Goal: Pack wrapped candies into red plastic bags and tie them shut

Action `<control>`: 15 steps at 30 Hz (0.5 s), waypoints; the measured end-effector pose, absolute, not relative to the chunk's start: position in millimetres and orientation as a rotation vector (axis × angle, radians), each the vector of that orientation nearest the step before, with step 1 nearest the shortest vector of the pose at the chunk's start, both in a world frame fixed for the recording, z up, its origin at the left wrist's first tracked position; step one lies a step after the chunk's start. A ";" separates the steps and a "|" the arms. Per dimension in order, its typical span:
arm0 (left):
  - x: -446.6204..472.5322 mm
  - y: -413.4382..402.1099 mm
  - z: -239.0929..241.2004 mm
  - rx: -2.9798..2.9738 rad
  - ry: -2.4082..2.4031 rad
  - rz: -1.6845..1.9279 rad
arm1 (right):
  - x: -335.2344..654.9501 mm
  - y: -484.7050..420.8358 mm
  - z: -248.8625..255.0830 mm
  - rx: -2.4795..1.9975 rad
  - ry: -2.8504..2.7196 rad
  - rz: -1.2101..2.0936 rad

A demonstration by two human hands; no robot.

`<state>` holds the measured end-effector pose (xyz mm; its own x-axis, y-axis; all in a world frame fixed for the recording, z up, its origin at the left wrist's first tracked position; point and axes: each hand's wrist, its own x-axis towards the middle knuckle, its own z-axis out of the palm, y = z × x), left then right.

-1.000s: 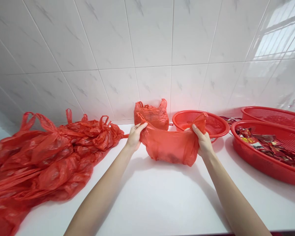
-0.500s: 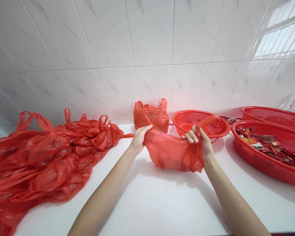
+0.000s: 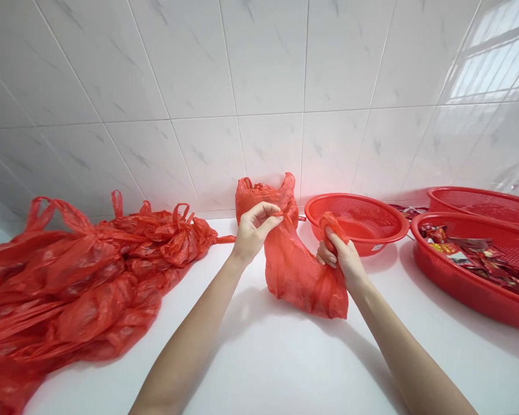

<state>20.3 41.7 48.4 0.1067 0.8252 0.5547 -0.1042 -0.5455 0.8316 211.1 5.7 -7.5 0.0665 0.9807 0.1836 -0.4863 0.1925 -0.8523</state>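
Observation:
A thin red plastic bag (image 3: 300, 274) hangs between my hands, above the white tabletop (image 3: 259, 369). My left hand (image 3: 255, 227) pinches one upper corner of it between thumb and fingertips. Around the other upper end my right hand (image 3: 337, 251) is closed, with a bunched loop of plastic sticking up over the thumb. The bag sags in the middle and looks creased; whether anything is inside cannot be made out. Behind my left hand, another red bag (image 3: 266, 193) stands against the tiled wall, its handles up.
On the left lies a large heap of red plastic bags (image 3: 90, 276). To the right stands a red perforated basket (image 3: 358, 202). Farther right, a larger red basket (image 3: 471, 288) holds small wrapped packets (image 3: 480, 256), with another red basket (image 3: 480, 202) behind it.
My hands have come closer together, and the bag, stretched wider before, now sags more. The right hand has moved left and gathered the handle into its fist. My left fingers have shifted to a fingertip pinch.

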 end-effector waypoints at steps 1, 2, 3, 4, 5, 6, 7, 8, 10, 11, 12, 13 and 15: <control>19.7 40.6 49.2 1.626 0.714 1.550 | 210.3 5.5 -7.9 -0.710 -0.907 1.248; 18.7 39.4 49.8 1.630 0.711 1.550 | 209.6 5.5 -8.5 -0.718 -0.910 1.241; 17.6 38.1 50.3 1.640 0.711 1.543 | 208.9 5.5 -9.1 -0.724 -0.910 1.233; 16.4 37.0 50.8 1.655 0.713 1.532 | 208.3 5.6 -9.7 -0.730 -0.908 1.227; 15.1 36.0 51.4 1.671 0.717 1.518 | 207.7 5.6 -10.2 -0.737 -0.907 1.223; 13.8 35.3 52.0 1.685 0.722 1.507 | 207.0 5.4 -10.6 -0.743 -0.905 1.221; 12.7 34.8 52.6 1.694 0.726 1.501 | 206.3 5.1 -10.8 -0.749 -0.901 1.220; 11.5 34.8 53.4 1.697 0.733 1.501 | 205.4 4.6 -10.7 -0.754 -0.895 1.222; 9.5 35.9 54.8 1.677 0.750 1.520 | 203.5 3.3 -10.1 -0.756 -0.880 1.227; 8.6 36.9 55.3 1.655 0.757 1.537 | 202.6 2.6 -9.6 -0.756 -0.875 1.231; 7.7 38.3 55.8 1.625 0.759 1.557 | 201.9 2.1 -9.1 -0.758 -0.873 1.234; 6.8 39.8 56.0 1.589 0.756 1.581 | 201.4 1.7 -8.7 -0.760 -0.877 1.234; 5.2 42.9 56.2 1.514 0.738 1.645 | 201.2 1.7 -8.1 -0.770 -0.888 1.224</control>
<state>5.2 42.9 56.2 -0.0001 0.8390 0.5441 -0.1515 -0.5378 0.8293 201.2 1.7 -8.1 0.1059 0.9829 0.1509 -0.4484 0.1826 -0.8750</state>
